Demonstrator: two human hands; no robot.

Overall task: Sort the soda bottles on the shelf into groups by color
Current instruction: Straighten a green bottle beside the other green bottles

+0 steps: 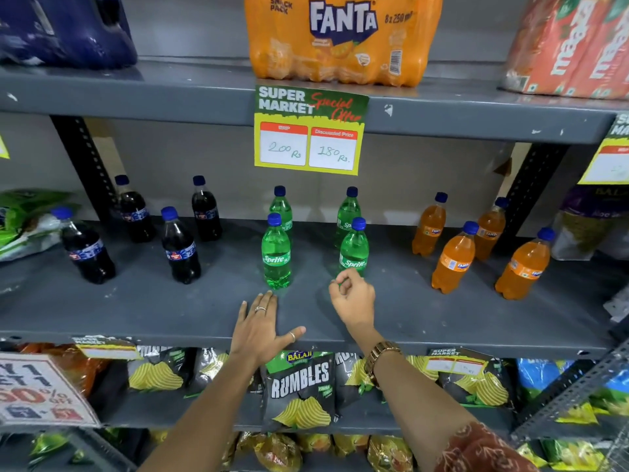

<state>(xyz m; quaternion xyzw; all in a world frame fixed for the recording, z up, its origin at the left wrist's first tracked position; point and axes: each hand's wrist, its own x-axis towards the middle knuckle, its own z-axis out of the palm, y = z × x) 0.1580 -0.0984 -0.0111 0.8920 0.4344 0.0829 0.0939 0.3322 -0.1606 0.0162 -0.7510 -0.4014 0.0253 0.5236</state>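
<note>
Your sorting looks done: colas (136,229) stand left, Sprites (316,233) centre, Fantas (476,247) right on the shelf (170,311), your left hand (260,330) flat and empty, right hand (352,298) loosely curled, holding nothing.

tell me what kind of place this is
Most likely a supermarket aisle: a yellow and green "Super Market Special Offer" price tag hangs on the grey metal shelf, a shrink-wrapped orange Fanta multipack sits above, and black Rumbles crisp bags fill the rack below.

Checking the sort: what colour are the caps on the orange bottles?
Blue caps on all four orange bottles; head view.
</note>
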